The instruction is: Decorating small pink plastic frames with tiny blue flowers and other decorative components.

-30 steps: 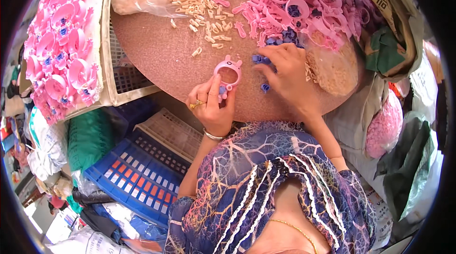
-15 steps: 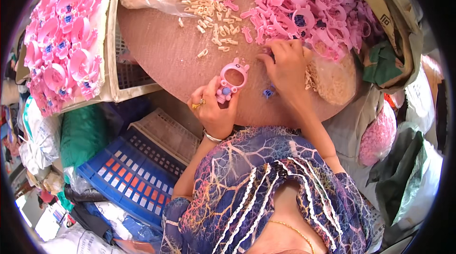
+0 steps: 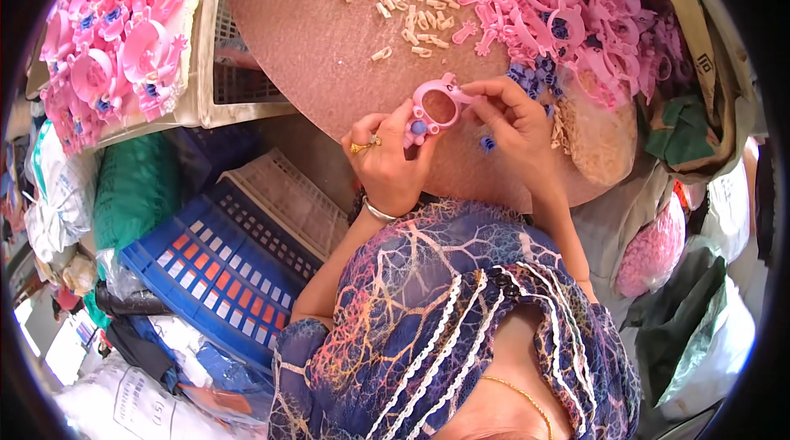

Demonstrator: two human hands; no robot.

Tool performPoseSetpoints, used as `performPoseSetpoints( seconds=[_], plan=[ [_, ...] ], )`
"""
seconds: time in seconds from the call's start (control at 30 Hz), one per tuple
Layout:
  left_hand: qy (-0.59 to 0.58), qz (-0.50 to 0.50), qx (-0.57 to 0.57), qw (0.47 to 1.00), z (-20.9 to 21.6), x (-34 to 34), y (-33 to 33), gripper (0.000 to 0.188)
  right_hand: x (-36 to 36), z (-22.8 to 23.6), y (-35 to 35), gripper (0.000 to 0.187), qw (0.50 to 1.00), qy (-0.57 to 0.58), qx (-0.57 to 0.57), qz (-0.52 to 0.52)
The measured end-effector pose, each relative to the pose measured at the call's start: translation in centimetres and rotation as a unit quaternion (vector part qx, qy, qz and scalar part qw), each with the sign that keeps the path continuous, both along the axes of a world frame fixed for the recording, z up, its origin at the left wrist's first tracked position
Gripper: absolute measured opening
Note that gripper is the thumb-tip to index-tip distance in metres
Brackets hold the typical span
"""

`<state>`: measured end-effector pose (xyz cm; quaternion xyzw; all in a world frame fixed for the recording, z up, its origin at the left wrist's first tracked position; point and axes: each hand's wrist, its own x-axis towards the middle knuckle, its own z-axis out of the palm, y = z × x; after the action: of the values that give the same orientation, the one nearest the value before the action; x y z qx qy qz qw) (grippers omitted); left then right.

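Note:
My left hand point(image 3: 387, 158) is closed round the lower part of a pink plastic animal-shaped piece point(image 3: 421, 102). This piece has a round ring opening, two ears and a blue ball on its body. My right hand point(image 3: 520, 129) pinches thumb and forefinger together at the ring's upper right, by one ear. Any small part between those fingertips is too hidden to make out. A loose blue plastic part point(image 3: 487, 144) lies on the round table just below the right hand. More small blue parts point(image 3: 536, 78) are heaped beyond it.
Pink plastic parts point(image 3: 547, 4) cover the table's point(image 3: 296, 45) far right. Cream-coloured clips point(image 3: 424, 24) lie scattered at the far middle, and a clear bag of clips point(image 3: 601, 135) at the right. A crate point(image 3: 210, 102) heaped with pink pieces stands left, above a blue basket point(image 3: 222, 275).
My right hand has come from the pile's edge to the pink piece, uncovering the blue heap. My left hand still holds the piece, now raised slightly. The whole view has shifted a little.

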<state>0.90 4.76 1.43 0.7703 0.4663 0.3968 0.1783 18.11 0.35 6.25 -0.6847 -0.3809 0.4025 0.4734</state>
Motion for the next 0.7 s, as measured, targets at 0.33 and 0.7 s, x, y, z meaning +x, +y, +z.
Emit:
performPoseSetpoints(
  seconds=[0.33, 0.7],
  plan=[
    [0.021, -0.025, -0.026, 0.999, -0.2, -0.6, -0.1, 0.055, -0.7, -0.5, -1.2, 0.017, 0.996, 0.082, 0.038, -0.002],
    [0.009, -0.108, -0.016, 0.994, 0.4, -1.8, 1.0, 0.053, -2.0, -2.7, 3.4, 0.025, 0.948, -0.245, 0.199, 0.036]
  ],
)
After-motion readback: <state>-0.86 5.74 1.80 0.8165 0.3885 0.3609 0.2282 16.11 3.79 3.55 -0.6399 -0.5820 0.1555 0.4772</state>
